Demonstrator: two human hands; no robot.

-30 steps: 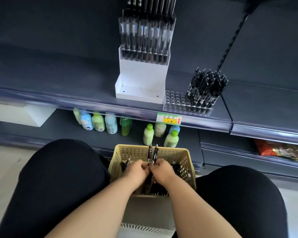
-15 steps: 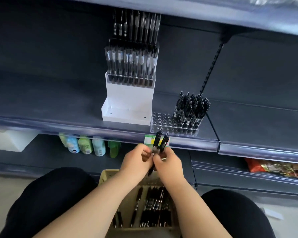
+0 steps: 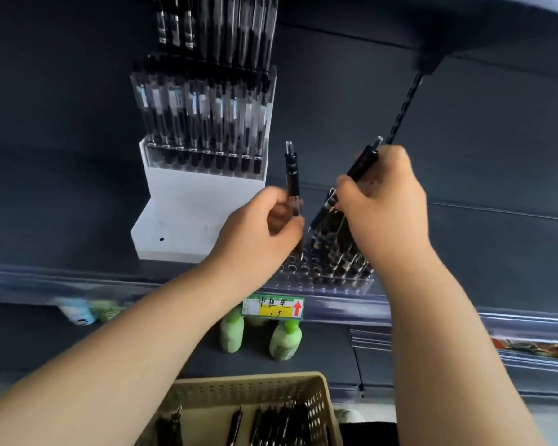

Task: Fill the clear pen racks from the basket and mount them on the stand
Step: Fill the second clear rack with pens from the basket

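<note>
Two pens [image 3: 293,175] parted, left hand [image 3: 258,233], right hand [image 3: 384,204], over rack [image 3: 292,275]

Half-filled clear pen rack [image 3: 316,283] lies beside the white stand [image 3: 181,217]; beige basket [image 3: 248,381] holds black pens [image 3: 264,423].

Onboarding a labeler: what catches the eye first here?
The left hand and right hand at centre, each holding a black pen over the part-filled clear rack on the shelf: left pen upright, right pen tilted. Left of them the white stand carries a filled rack; a tan basket of pens sits at the bottom.
</note>
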